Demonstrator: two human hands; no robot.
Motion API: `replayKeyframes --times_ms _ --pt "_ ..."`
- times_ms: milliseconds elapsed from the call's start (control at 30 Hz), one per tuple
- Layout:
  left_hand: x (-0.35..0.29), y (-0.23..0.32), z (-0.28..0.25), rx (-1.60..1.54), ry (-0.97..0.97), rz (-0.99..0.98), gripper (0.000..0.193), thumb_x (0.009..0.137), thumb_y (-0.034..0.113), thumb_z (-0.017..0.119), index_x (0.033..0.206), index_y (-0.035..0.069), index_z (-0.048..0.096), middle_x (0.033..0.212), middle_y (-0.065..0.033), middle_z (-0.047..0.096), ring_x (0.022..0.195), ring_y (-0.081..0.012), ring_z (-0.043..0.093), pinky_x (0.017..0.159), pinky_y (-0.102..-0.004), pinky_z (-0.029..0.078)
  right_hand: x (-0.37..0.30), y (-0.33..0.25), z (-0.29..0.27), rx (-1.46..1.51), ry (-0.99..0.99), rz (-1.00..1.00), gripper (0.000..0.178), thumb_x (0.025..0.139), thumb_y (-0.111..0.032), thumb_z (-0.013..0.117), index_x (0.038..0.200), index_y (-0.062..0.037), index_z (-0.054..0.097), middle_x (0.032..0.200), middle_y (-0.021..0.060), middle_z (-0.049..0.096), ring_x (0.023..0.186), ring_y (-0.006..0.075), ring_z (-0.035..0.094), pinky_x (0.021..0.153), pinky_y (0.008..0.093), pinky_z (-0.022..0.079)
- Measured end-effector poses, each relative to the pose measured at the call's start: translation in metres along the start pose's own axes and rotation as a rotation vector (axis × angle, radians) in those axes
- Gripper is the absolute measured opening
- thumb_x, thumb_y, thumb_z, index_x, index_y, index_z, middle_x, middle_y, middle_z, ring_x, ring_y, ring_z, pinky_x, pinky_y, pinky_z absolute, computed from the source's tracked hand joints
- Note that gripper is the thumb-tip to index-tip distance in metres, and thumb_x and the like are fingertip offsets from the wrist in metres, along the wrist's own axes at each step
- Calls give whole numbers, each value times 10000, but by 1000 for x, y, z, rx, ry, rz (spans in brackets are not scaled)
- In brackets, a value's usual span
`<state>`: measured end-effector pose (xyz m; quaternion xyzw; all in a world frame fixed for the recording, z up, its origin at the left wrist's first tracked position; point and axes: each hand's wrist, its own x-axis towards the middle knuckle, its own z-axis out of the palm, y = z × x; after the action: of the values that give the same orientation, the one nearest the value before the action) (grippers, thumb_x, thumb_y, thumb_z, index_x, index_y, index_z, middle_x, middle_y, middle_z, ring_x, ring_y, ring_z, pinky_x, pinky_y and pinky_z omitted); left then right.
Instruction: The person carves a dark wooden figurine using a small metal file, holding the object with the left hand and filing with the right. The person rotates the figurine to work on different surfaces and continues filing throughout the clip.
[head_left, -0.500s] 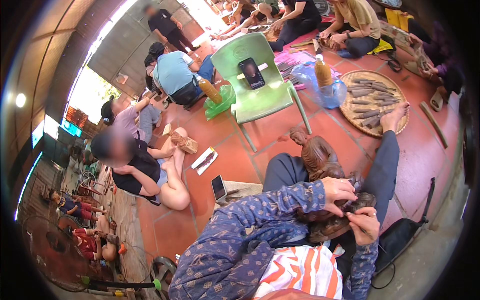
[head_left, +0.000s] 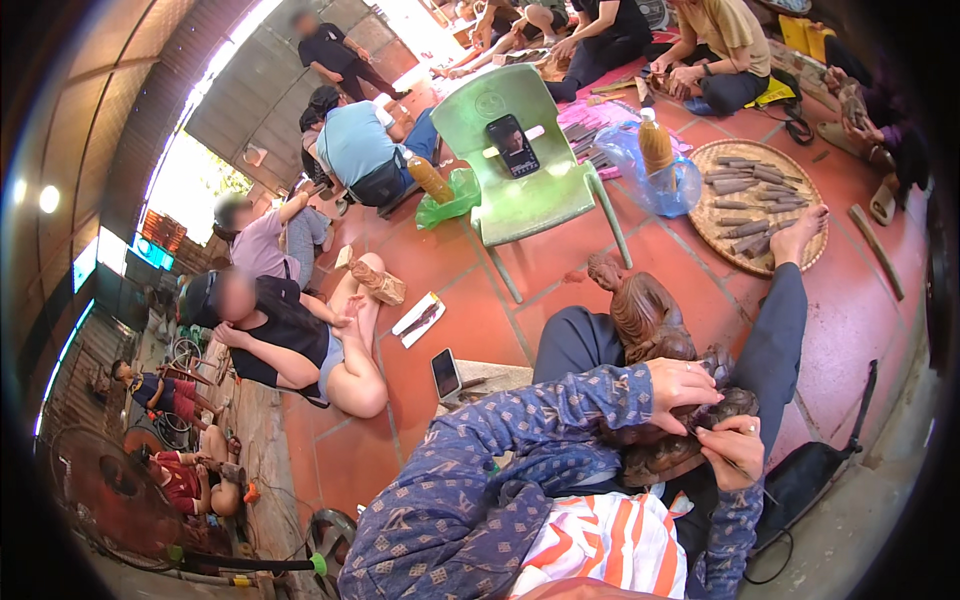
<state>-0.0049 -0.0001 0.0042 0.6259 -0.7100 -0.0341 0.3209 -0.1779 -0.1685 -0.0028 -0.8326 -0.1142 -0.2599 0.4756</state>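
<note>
A dark brown wooden carving [head_left: 655, 462] rests in my lap between my legs, and its far part is a carved seated figure [head_left: 648, 308] with a bent head. My left hand [head_left: 683, 390] lies over the carving's near part, fingers curled onto the wood. From the right, my right hand [head_left: 732, 452] reaches the same spot with fingertips pinched together close to the left fingers. A thin stick-like tool seems to lie in that pinch; its kind is mostly hidden by the fingers.
Ahead stands a green plastic chair [head_left: 530, 200] with a phone [head_left: 512, 146] on it. A round woven tray [head_left: 722, 232] of narrow carving tools sits beside my foot. Another phone [head_left: 445, 372] lies on a board to my left. Several people sit around, one person [head_left: 290, 330] near my left.
The view has shifted slightly, so the surroundings appear a little lower and to the right. Both hands stay on the carving, with only slight finger movement.
</note>
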Motion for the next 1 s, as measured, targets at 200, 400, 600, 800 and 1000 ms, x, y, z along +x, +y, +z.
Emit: replayKeyframes --times_ms 200,400,600,800,1000 --pt "-4 -3 12 38 30 -42 644 675 236 797 1248 23 596 1145 -149 646 1094 -295 610 929 -389 511 -4 14 4 59 82 26 250 649 -42 773 898 -34 748 859 72 736 800 220 604 770 340 461" --pt "0 2 7 3 17 -54 674 666 219 794 1280 40 583 1127 -138 648 1110 -297 601 941 -384 503 -1 12 -2 83 10 -6 234 651 -42 772 884 -40 752 876 84 740 815 229 611 785 337 466" --pt "-1 -1 7 80 -50 -52 740 635 206 787 1318 51 550 1151 -132 644 1134 -289 586 968 -384 484 3 12 3 20 16 -8 230 654 -35 772 883 -44 755 847 86 735 812 225 614 750 334 464" --pt "3 5 16 81 -3 -206 693 655 253 792 1276 38 572 1058 -114 679 1029 -270 639 866 -361 529 -3 15 -6 70 86 13 207 665 -46 776 869 -24 748 868 81 740 811 230 616 770 325 472" --pt "1 0 -1 46 28 10 638 676 245 782 1252 44 594 1067 -124 670 1063 -288 625 903 -380 517 9 7 -6 -98 -83 -33 236 642 -74 791 875 -51 757 860 65 741 800 202 615 768 325 466"
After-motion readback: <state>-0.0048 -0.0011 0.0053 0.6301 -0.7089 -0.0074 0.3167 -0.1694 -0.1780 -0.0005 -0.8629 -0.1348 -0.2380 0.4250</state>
